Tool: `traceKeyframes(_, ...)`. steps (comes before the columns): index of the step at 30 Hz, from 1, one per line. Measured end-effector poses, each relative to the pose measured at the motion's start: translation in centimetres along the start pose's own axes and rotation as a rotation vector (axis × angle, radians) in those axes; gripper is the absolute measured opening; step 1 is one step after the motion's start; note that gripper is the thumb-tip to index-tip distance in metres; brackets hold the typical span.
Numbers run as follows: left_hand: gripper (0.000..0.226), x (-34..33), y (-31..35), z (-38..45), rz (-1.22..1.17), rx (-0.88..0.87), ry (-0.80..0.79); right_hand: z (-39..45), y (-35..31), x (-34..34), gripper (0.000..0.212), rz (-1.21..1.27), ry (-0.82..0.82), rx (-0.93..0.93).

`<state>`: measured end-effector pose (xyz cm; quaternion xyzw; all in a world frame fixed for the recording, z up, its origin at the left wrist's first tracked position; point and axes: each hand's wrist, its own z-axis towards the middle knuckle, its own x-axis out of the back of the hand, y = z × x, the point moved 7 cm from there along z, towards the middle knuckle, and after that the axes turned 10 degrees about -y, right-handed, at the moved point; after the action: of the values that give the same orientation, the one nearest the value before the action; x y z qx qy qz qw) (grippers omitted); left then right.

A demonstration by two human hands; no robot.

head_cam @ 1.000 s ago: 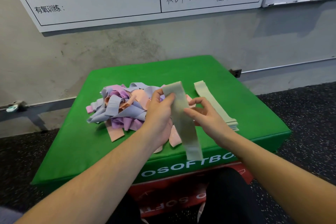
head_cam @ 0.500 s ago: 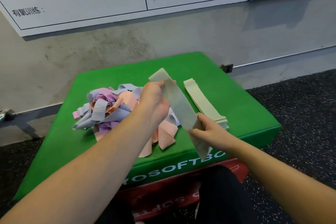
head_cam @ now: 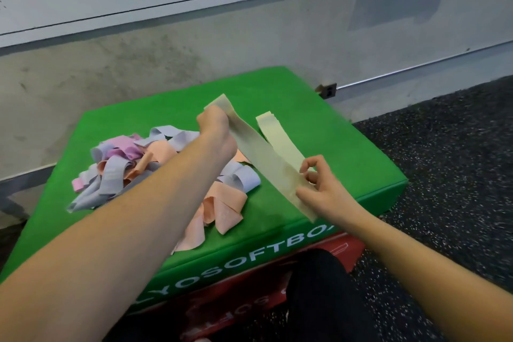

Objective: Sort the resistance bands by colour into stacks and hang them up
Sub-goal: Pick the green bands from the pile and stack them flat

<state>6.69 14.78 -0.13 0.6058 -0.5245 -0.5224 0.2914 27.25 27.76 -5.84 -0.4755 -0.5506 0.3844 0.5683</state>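
Band (head_cam: 261, 153), pale green, stretched flat between left hand (head_cam: 215, 126) pinching its 11 o'clock end and right hand (head_cam: 319, 189) pinching near 5 o'clock, likely smoothing it for the stack (head_cam: 280, 136) beside

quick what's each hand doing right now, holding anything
Left hand: grips the far end of the pale green band.
Right hand: pinches the near end of the same band, stretched out between both hands.
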Motion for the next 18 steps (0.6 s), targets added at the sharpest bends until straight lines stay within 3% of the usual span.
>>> traceKeyframes(3, 0.011, -1.2, -0.4, 1.0, 0.012, 0.022, -0.01, 0.2, 0.6, 1.2, 0.017, 0.058, 0.019, -0.051)
traceKeyframes(9, 0.022, -3.6, -1.9, 3.8, 0.076, 0.012, -0.065, 1.0, 1.5, 3.6, 0.013, 0.084, 0.022, -0.097)
traceKeyframes(12, 0.01, -4.4, -2.4, 5.5, 0.098, -0.005, -0.089, 1.3, 1.7, 4.8, 0.018, 0.033, 0.032, -0.102)
traceKeyframes(18, 0.015, -5.4, -2.3, 9.0, 0.248, -0.074, -0.116, 2.9, 2.1, 7.3, 0.018, 0.05, 0.037, -0.104)
